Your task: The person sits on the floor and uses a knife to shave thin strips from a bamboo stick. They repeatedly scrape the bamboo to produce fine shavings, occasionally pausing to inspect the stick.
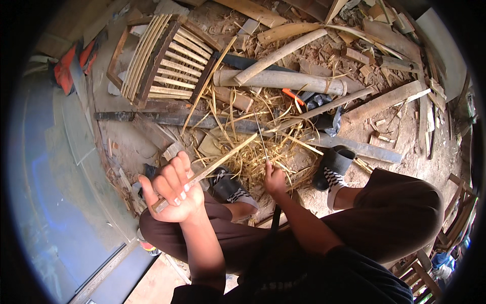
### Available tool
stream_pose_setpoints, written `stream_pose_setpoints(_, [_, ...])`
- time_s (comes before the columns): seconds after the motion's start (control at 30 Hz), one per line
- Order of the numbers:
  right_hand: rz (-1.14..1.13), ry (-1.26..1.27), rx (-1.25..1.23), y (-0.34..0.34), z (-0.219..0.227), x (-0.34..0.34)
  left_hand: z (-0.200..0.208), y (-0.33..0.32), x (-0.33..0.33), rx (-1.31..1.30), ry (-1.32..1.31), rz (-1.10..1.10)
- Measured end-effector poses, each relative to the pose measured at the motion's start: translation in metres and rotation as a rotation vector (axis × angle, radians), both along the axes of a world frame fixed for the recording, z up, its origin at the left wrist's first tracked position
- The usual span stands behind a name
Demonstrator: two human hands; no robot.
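Fingers curled and palm turned up, my left hand [173,188] grips the near end of a pale bamboo strip [225,158]. The strip slants away to the right, over a heap of shavings. My right hand [275,180] is closed on a knife [264,144] with a thin blade, which points away from me and meets the strip near its far end. A dark handle-like length shows below my right wrist, partly hidden by the forearm. Curly yellowish shavings [258,157] lie on the ground between my feet.
A slatted wooden piece [177,63] stands at the far left. Bamboo poles [283,81] and planks [382,104] lie across the dirt floor ahead. An orange-handled tool [293,96] rests beside a black plastic bag [331,121]. A bluish-grey panel [61,192] runs along my left.
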State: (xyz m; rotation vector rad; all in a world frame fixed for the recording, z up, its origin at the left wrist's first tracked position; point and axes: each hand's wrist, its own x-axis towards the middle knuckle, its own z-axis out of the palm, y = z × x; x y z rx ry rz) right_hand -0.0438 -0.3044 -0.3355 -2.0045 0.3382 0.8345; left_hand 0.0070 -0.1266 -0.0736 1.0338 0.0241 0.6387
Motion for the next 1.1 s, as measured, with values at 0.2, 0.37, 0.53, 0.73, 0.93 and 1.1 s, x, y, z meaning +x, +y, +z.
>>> stream_pose_setpoints(0.2, [0.117,-0.237,0.255,0.012,0.039,0.010,0.004,-0.006,0.002,-0.049,-0.004,0.009])
stream_pose_setpoints(0.37, [0.118,-0.119,0.046,-0.005,-0.004,-0.009,0.005,0.001,0.002,-0.094,0.023,0.048])
stream_pose_setpoints(0.53, [-0.030,-0.083,0.021,0.006,0.012,-0.016,0.003,0.000,0.005,0.003,0.014,0.031])
stream_pose_setpoints(0.73, [0.131,-0.318,0.129,-0.003,0.004,-0.010,0.002,-0.003,0.007,0.034,0.010,0.004])
stream_pose_setpoints(0.93, [-0.085,-0.079,0.219,0.007,0.024,-0.017,0.001,-0.001,0.007,-0.004,-0.003,-0.006])
stream_pose_setpoints(1.1, [0.199,-0.317,0.308,0.001,0.012,-0.018,0.001,0.001,0.005,-0.100,0.006,0.063])
